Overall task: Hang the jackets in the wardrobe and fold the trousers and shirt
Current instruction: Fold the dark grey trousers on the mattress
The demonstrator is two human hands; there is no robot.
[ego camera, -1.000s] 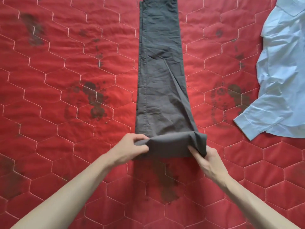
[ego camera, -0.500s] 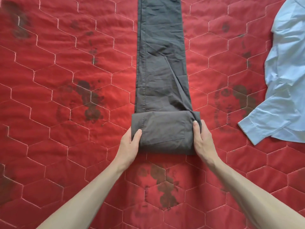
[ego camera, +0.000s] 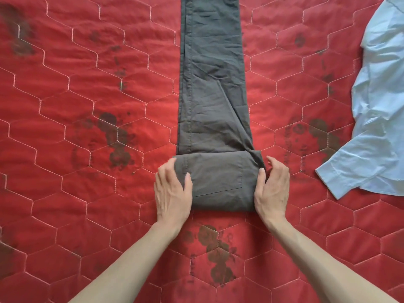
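Folding step: the near end of the dark grey trousers point(ego camera: 213, 88) is turned over into a flat fold point(ego camera: 218, 182), with the rest of the length running straight away from it.
Left hand point(ego camera: 172, 191): lies flat on the fold's left edge, fingers straight, gripping nothing.
Right hand point(ego camera: 272, 189): set against the fold's right edge, fingers loosely bent, thumb touching the cloth, nothing pinched.
Doing it well: I judge both edges should be kept square and each turn the same width; a diagonal crease just beyond the fold wants smoothing first.
Shirt point(ego camera: 376, 119): pale blue, crumpled, well to the right of the trousers, not yet folded.
Surface: red quilt point(ego camera: 76, 193) with hexagon stitching and dark floral prints, under everything.
Room: none shows beyond the quilt; no jackets or wardrobe in view.
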